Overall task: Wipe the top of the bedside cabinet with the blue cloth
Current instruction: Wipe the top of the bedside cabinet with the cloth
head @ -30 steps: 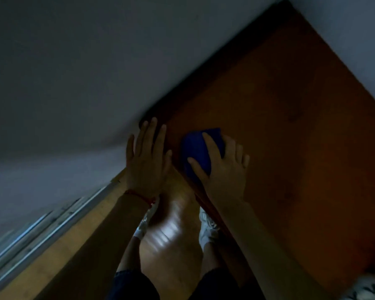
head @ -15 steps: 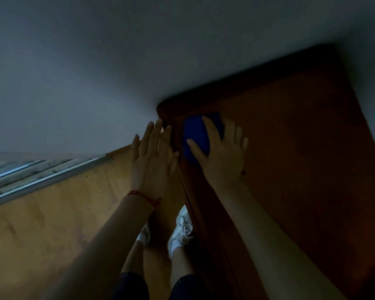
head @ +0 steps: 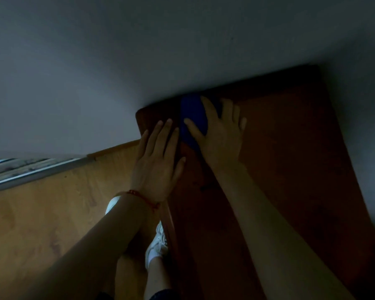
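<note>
The bedside cabinet's reddish-brown wooden top (head: pixel 290 159) fills the right half of the dim view, against a grey wall. The blue cloth (head: pixel 192 118) lies bunched near the top's far left corner, close to the wall. My right hand (head: pixel 221 137) presses flat on the cloth, fingers spread over it. My left hand (head: pixel 158 161) rests flat and open on the cabinet's left edge, just left of the cloth, with a red string bracelet on the wrist.
A grey wall (head: pixel 139 61) runs behind the cabinet. Left of the cabinet is a light wooden floor (head: pixel 41 213) with a metal sliding-door track (head: pixel 30 172) at the far left. My white shoes (head: pixel 157 250) stand beside the cabinet's left side.
My right hand has pushed the blue cloth farther toward the wall and the back corner. My left hand has stayed flat at the cabinet's left edge. The head view has swung.
</note>
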Tool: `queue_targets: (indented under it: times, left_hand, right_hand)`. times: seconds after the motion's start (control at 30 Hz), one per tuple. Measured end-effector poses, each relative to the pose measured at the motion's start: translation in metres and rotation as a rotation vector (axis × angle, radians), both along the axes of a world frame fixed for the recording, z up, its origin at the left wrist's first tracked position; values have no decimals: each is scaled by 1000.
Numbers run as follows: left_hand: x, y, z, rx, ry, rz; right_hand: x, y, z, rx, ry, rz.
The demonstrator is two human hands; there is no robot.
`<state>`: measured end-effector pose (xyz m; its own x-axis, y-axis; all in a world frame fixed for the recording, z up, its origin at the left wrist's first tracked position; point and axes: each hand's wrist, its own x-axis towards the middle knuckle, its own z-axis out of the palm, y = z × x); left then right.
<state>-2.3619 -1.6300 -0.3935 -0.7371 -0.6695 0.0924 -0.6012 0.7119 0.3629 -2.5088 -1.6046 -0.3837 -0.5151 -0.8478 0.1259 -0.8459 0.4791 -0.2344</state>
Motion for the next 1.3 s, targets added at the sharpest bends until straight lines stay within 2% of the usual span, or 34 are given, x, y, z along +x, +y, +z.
queue_targets:
  times: [0.07, 0.23, 0.37, 0.43, 0.6, 0.8, 0.97, 1.07, 1.17, 1.3]
  left_hand:
    - [-7, 0, -2, 1, 16, 30]
    - [-4, -1, -2, 12, 28, 23]
    - [-6, 1, -4, 1, 12, 28]
    - [-7, 2, -3, 16, 13, 47]
    - [-20, 8, 3, 43, 23, 136]
    - [-57, 2, 1, 45, 1, -14]
    - [-67, -1, -3, 17, -22, 4]
    - [-65, -3, -2, 19, -21, -1]
    - [-67, -1, -1, 25, -26, 7]
    - [-73, 4, 3, 46, -21, 79]
  right_hand:
    - [-6, -7, 0, -39, -32, -27]
    - [7, 52, 4, 22, -51, -99]
    - [-28, 5, 4, 1, -64, -88]
    - [-36, -8, 6, -2, -133, -113]
    - [-14, 49, 7, 11, -123, -163]
    - [-61, 0, 3, -60, -158, -222]
    - [-43, 48, 6, -28, -149, -244]
    - [-66, 29, 5, -46, -143, -245]
    - [-84, 7, 6, -44, -222, -304]
    - [-63, 51, 10, -43, -182, -333]
